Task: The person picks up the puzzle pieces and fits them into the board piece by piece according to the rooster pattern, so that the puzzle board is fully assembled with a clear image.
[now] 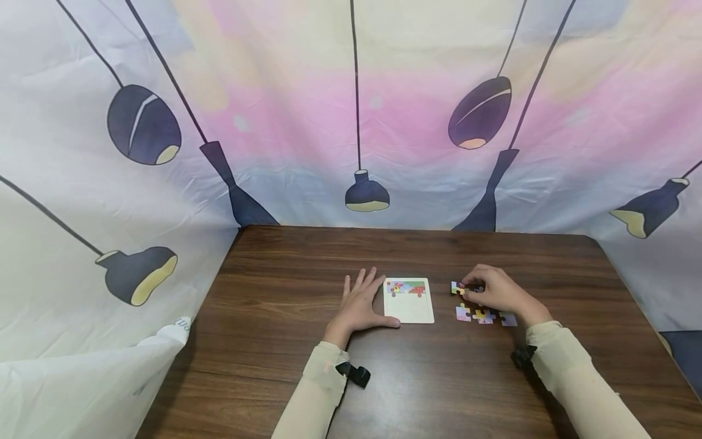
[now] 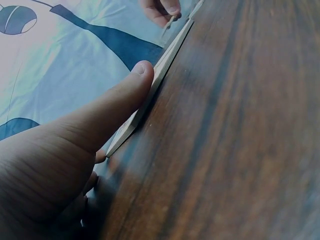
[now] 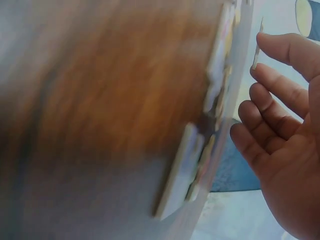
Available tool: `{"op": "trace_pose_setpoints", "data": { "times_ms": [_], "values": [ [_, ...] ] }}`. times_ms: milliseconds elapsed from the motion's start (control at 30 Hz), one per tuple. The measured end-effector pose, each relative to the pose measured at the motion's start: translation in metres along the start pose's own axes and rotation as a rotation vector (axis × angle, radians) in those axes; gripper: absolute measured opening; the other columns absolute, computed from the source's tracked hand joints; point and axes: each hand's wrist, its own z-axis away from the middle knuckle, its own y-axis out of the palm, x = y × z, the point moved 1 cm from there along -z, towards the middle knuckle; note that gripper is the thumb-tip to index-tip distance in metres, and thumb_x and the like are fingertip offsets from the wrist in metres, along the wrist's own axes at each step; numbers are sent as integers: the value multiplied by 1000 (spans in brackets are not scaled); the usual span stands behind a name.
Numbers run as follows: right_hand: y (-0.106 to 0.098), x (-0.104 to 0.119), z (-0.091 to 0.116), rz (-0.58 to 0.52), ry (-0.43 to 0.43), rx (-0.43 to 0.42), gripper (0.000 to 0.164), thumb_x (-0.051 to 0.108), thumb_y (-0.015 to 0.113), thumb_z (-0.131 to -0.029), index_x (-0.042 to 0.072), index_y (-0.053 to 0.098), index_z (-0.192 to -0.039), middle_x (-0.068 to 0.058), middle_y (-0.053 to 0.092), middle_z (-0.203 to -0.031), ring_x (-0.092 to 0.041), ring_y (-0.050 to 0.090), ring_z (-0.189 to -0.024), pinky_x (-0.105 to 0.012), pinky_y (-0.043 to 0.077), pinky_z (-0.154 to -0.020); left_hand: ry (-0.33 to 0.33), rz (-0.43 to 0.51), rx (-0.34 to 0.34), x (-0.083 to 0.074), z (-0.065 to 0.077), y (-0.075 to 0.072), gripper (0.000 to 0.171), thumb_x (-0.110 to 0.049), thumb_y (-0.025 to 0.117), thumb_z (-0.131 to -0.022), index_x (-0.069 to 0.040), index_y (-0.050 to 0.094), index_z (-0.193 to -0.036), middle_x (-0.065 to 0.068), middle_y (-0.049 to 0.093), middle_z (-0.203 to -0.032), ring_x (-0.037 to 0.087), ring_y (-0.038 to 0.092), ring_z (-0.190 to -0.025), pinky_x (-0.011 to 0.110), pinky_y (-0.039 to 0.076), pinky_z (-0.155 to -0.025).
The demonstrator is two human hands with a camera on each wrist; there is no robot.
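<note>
A white puzzle board [image 1: 408, 310] lies on the table, its upper strip filled with colourful joined pieces. My left hand [image 1: 359, 306] is spread at the board's left side, fingers straight, with the thumb [image 2: 142, 75] touching the near edge. To the right of the board, my right hand [image 1: 496, 291] pinches a puzzle piece [image 3: 258, 50] between thumb and forefinger, raised above the table. In the head view this piece [image 1: 457, 288] shows a coloured picture. Several loose pieces [image 1: 485, 316] lie below and under the right hand, which partly hides them.
The brown wooden table [image 1: 263, 317] runs back to a printed curtain [image 1: 307, 122] with hanging lamps drawn on it. A fold of white cloth [image 1: 164, 338] hangs by the table's left edge. Black wrist straps with cameras [image 1: 356, 373] sit on both sleeves.
</note>
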Motion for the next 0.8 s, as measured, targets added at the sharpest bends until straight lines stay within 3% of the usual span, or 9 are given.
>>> {"op": "trace_pose_setpoints", "data": {
  "times_ms": [200,800],
  "values": [
    [3,10,-9,-44,-16,8,17,14,82,-92,9,80,-109,1,68,-101,-12,63,-85,-36,55,-71,0,-2,0,1,0,1,120,-69,89,-72,-20,34,-167,7,18,-176,29,4,-164,59,-7,-128],
    [22,43,-31,-60,-97,18,18,16,82,-92,13,81,-110,3,65,-105,-17,63,-95,-39,54,-78,10,13,1,2,0,1,119,-70,87,-73,-21,35,-167,7,18,-176,30,4,-163,60,-8,-128]
  ]
}}
